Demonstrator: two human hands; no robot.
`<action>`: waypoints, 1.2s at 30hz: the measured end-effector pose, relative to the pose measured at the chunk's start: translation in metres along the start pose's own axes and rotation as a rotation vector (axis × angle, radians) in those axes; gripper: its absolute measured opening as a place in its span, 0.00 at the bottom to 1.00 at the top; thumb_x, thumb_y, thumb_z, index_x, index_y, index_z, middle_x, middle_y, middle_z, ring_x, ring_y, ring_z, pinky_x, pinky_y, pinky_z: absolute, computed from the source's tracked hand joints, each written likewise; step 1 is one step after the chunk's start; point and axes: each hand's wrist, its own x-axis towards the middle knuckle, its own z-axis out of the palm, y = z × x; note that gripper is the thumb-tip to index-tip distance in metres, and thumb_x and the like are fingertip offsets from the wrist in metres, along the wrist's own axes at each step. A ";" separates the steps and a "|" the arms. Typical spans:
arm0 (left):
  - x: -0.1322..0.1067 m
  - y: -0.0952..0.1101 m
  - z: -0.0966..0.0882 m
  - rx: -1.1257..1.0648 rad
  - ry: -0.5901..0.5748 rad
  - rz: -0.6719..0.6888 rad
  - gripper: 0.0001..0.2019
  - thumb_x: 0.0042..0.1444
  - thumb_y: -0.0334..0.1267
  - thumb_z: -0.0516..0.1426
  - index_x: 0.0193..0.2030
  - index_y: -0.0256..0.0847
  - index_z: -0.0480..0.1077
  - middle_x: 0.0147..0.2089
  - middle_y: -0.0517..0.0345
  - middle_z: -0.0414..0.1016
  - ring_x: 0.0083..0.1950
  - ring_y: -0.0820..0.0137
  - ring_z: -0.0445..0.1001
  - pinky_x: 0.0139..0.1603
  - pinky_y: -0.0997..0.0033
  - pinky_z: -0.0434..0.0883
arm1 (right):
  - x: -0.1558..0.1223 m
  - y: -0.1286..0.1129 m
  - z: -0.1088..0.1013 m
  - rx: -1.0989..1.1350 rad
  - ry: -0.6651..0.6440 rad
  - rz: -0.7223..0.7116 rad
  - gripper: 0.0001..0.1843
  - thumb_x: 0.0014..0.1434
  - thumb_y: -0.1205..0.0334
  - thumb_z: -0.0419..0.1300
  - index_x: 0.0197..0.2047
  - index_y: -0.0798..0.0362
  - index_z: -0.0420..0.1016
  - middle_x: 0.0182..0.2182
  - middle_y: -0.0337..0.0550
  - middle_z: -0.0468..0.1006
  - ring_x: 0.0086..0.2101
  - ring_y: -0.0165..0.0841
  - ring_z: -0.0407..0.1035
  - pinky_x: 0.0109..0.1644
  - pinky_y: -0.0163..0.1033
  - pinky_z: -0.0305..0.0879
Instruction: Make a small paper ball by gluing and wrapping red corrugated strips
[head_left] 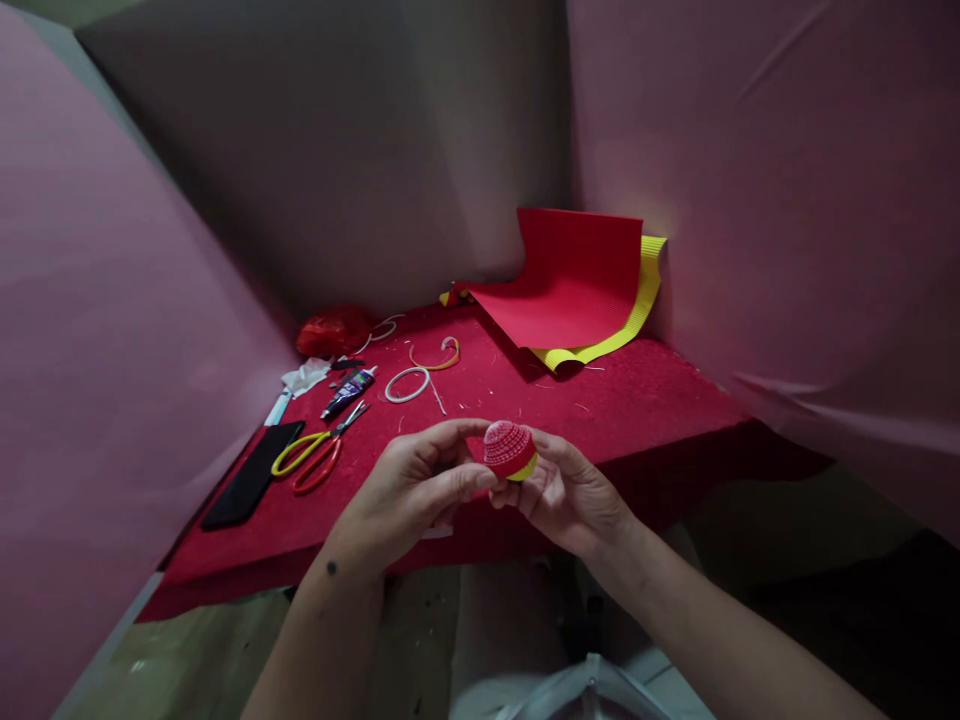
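Observation:
Between my two hands, above the table's front edge, is a small dome-shaped piece [509,447] of ridged red material with a yellow rim below. It looks like coiled corrugated paper. My left hand [427,470] pinches it from the left, thumb low and index finger across the back. From the right, my right hand [566,490] grips its side with the fingers, the lower ones curled beneath. The fingertips behind the dome are hidden.
Scissors [321,450] with yellow and red handles, a glue tube [349,393], a black flat object [253,476] and a white ring [407,370] lie left on the red cloth [517,400]. Red [577,280] and yellow corrugated sheets [645,290] stand back right. Pink panels [787,200] flank the table.

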 end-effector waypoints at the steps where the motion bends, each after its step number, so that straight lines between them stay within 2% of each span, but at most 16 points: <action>1: 0.000 -0.001 -0.001 -0.005 -0.015 -0.004 0.25 0.50 0.43 0.62 0.54 0.36 0.68 0.25 0.64 0.66 0.18 0.82 0.57 0.15 0.82 0.56 | 0.000 0.001 -0.001 -0.003 0.003 0.016 0.16 0.51 0.56 0.64 0.40 0.59 0.77 0.28 0.43 0.79 0.26 0.31 0.72 0.32 0.35 0.71; 5: 0.001 -0.001 -0.002 -0.044 -0.069 -0.016 0.27 0.51 0.44 0.61 0.57 0.34 0.67 0.21 0.68 0.61 0.17 0.83 0.53 0.15 0.83 0.54 | 0.001 0.002 -0.003 -0.001 0.024 0.052 0.17 0.51 0.55 0.64 0.39 0.59 0.77 0.26 0.43 0.79 0.26 0.31 0.73 0.32 0.36 0.71; 10: -0.001 -0.001 0.000 -0.053 -0.056 -0.037 0.29 0.52 0.44 0.62 0.59 0.36 0.65 0.18 0.71 0.57 0.17 0.83 0.52 0.15 0.84 0.54 | 0.001 0.001 -0.003 0.030 0.015 0.060 0.16 0.52 0.55 0.63 0.39 0.59 0.77 0.26 0.43 0.79 0.26 0.31 0.72 0.33 0.35 0.70; 17: 0.000 -0.001 0.000 -0.045 -0.057 -0.035 0.29 0.51 0.44 0.62 0.59 0.37 0.65 0.19 0.70 0.58 0.17 0.82 0.52 0.15 0.84 0.54 | 0.001 0.001 -0.003 0.027 0.003 0.082 0.17 0.52 0.54 0.63 0.40 0.59 0.76 0.26 0.43 0.79 0.26 0.31 0.73 0.33 0.35 0.70; 20: 0.001 0.000 -0.001 -0.057 -0.103 -0.040 0.29 0.51 0.44 0.62 0.59 0.38 0.65 0.17 0.71 0.56 0.17 0.82 0.52 0.15 0.85 0.53 | 0.001 0.000 -0.003 0.038 -0.013 0.111 0.18 0.52 0.53 0.63 0.40 0.59 0.76 0.27 0.44 0.79 0.26 0.31 0.72 0.33 0.35 0.70; 24: 0.004 -0.001 -0.001 -0.071 -0.144 -0.035 0.28 0.51 0.44 0.62 0.58 0.37 0.66 0.18 0.70 0.60 0.16 0.83 0.53 0.14 0.84 0.53 | 0.000 0.000 -0.002 0.046 -0.038 0.151 0.18 0.53 0.52 0.62 0.41 0.59 0.76 0.28 0.44 0.79 0.26 0.30 0.72 0.34 0.35 0.71; 29: 0.006 -0.007 -0.002 -0.087 -0.109 0.000 0.26 0.50 0.43 0.63 0.56 0.38 0.68 0.21 0.68 0.64 0.16 0.84 0.55 0.13 0.85 0.55 | 0.000 0.000 -0.002 0.056 -0.037 0.139 0.18 0.54 0.54 0.61 0.42 0.60 0.75 0.27 0.43 0.78 0.26 0.30 0.72 0.33 0.35 0.71; 36: 0.002 -0.004 -0.001 -0.019 -0.047 0.020 0.22 0.50 0.41 0.63 0.51 0.36 0.69 0.19 0.70 0.64 0.14 0.83 0.58 0.13 0.85 0.57 | -0.001 0.001 0.001 0.056 0.031 0.090 0.15 0.53 0.57 0.64 0.42 0.57 0.75 0.33 0.43 0.78 0.30 0.29 0.71 0.33 0.34 0.70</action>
